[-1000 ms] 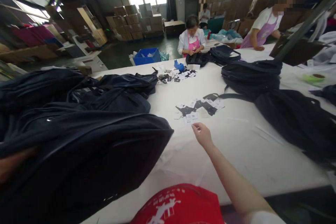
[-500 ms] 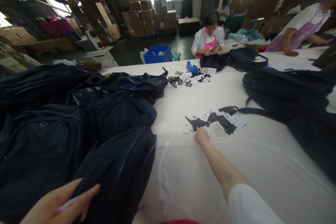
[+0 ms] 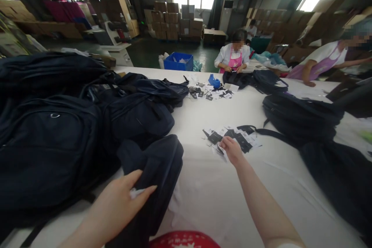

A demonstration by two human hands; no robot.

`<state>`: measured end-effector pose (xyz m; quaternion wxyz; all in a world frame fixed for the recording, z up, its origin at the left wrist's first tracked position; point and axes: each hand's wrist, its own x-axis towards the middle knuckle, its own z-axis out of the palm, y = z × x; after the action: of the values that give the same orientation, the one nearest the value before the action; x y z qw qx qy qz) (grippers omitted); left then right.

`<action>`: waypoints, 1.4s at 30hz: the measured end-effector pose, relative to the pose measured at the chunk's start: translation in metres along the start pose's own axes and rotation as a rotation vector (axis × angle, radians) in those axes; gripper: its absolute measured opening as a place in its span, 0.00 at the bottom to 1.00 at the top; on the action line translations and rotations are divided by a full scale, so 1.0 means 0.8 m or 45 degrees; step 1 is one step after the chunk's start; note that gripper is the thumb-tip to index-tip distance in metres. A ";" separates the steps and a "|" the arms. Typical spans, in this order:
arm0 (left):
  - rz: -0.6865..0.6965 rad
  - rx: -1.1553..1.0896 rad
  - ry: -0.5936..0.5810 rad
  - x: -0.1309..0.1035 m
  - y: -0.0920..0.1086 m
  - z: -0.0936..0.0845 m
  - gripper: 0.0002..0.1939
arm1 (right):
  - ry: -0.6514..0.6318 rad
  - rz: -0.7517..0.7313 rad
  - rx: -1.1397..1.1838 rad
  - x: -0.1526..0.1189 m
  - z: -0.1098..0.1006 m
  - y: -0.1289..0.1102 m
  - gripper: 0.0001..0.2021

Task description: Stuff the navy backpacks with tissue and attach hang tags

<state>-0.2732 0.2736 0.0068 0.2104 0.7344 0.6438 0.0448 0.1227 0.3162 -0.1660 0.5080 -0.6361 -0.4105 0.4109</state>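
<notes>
My left hand [image 3: 123, 197] is closed on the edge of a dark navy backpack [image 3: 165, 162], which stands tilted on the table in front of me. A small white piece [image 3: 136, 192], too blurred to name, sticks out between the thumb and fingers of that hand. My right hand [image 3: 232, 151] is over the near edge of a loose pile of black and white hang tags [image 3: 242, 139]. Its thumb and fingers are pinched together, and a hang tag [image 3: 220, 151] dangles just below the fingertips.
More navy backpacks [image 3: 52, 151] crowd the left of the white table [image 3: 194, 186]; others [image 3: 302, 120] lie at the right. Farther back are a second tag pile [image 3: 209, 92] and a blue tape dispenser [image 3: 214, 80]. A co-worker [image 3: 234, 56] handles a bag across the table; another person leans in at right.
My left hand has moved right and up, tilting the backpack's edge with it. My right hand has lifted slightly from the pile, a hang tag now dangling at its fingers. The view has shifted.
</notes>
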 end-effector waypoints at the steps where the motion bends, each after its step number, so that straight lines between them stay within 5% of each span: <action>1: 0.030 0.093 0.057 -0.006 0.009 0.002 0.23 | 0.008 -0.029 0.068 -0.017 0.002 -0.020 0.20; 5: 0.516 0.490 0.160 -0.024 0.042 0.006 0.25 | -0.107 -0.095 0.547 -0.083 0.013 -0.096 0.15; 8: 0.850 0.634 -0.238 -0.018 0.070 0.004 0.19 | -0.206 -0.108 0.827 -0.128 0.025 -0.141 0.12; 11: 0.751 0.517 -0.486 0.003 0.097 0.003 0.12 | -0.249 -0.159 0.909 -0.164 0.042 -0.171 0.12; 17: 0.380 -0.716 -0.978 0.020 0.112 0.016 0.37 | -0.347 -0.269 0.960 -0.214 0.080 -0.196 0.13; 24: 0.750 -0.898 -0.888 -0.017 0.086 0.030 0.11 | -0.697 -0.155 1.452 -0.250 0.097 -0.207 0.15; 29: 1.264 -0.763 -0.250 -0.030 0.066 0.017 0.09 | -0.970 0.060 1.974 -0.259 0.105 -0.211 0.11; 32: 1.413 -0.633 -0.164 -0.038 0.054 0.012 0.06 | -0.980 0.178 2.074 -0.257 0.118 -0.209 0.10; 37: 1.332 -0.628 -0.231 -0.039 0.031 0.021 0.05 | -0.697 0.132 1.723 -0.253 0.127 -0.206 0.08; 40: 1.167 -0.740 -0.249 -0.035 0.015 0.028 0.11 | -0.519 -0.048 1.171 -0.252 0.122 -0.204 0.06; 42: 1.055 -0.805 -0.240 -0.033 0.005 0.033 0.14 | -0.464 -0.194 0.767 -0.254 0.120 -0.200 0.15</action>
<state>-0.2650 0.2411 -0.0102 0.4432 0.8287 0.2330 0.2501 -0.0499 0.1786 -0.0015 0.6202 -0.3417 -0.4013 0.5810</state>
